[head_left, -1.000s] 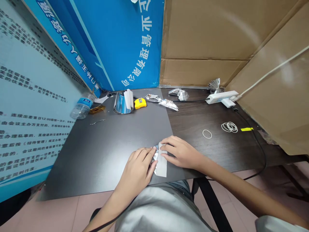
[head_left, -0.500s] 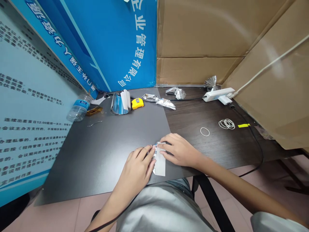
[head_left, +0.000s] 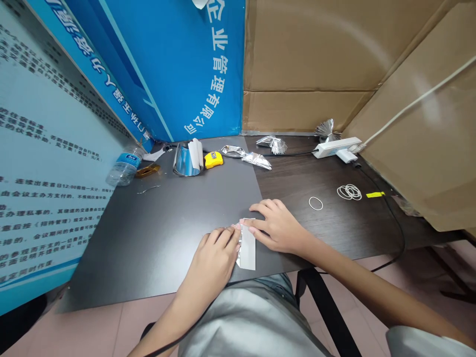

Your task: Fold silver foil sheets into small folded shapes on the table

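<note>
A strip of folded foil paper (head_left: 248, 248), white on top with a silvery crumpled left edge, lies on the grey board close to the table's front edge. My left hand (head_left: 216, 250) is closed on its silvery left edge, the fingers together and the thumb tucked behind. From the other side my right hand (head_left: 278, 225) reaches over it with fingers spread. Its index fingertip touches the upper end of the strip, beside my left fingertips. The thumb rests near the strip's right edge. My left fingers hide part of the foil.
At the back are a roll of blue-silver sheet (head_left: 188, 161), a yellow tape measure (head_left: 213, 159), pleated foil pieces (head_left: 256, 159) and a power strip (head_left: 336, 147). A plastic bottle (head_left: 124, 166) leans left. Rubber bands (head_left: 349, 192) and a yellow strip (head_left: 375, 195) lie right.
My right hand has lifted and spread its fingers slightly, its middle finger now off the strip. My left thumb has drawn in toward the fingers. The strip has barely moved.
</note>
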`<state>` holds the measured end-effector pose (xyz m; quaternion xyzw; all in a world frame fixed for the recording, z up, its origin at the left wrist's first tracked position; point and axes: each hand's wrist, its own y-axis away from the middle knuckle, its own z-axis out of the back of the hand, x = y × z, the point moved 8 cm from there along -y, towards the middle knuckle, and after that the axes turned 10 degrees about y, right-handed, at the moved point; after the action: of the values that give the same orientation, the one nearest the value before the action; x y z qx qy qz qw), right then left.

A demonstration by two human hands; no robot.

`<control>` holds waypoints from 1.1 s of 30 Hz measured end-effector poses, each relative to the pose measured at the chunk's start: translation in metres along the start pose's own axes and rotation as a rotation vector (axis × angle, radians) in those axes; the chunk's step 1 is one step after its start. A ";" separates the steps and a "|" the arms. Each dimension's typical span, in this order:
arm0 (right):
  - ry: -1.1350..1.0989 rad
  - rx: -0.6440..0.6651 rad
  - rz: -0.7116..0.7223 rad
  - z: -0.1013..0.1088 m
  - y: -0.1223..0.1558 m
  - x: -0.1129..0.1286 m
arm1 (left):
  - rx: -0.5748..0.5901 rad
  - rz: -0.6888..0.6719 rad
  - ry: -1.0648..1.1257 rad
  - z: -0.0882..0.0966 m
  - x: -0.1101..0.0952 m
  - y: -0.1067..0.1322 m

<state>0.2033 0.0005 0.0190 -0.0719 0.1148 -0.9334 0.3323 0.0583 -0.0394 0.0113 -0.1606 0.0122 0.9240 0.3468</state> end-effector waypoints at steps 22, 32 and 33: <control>-0.194 -0.044 -0.222 0.004 0.031 0.005 | -0.050 0.046 0.053 0.004 0.002 -0.009; -0.016 -0.091 -0.132 0.003 0.027 0.033 | -0.101 -0.038 0.092 0.007 0.000 -0.013; 0.003 -0.092 -0.123 0.003 0.027 0.035 | -0.104 -0.041 0.093 0.007 0.000 -0.013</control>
<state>0.1935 -0.0422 0.0171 -0.0926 0.1533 -0.9460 0.2703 0.0641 -0.0285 0.0190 -0.2214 -0.0231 0.9077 0.3557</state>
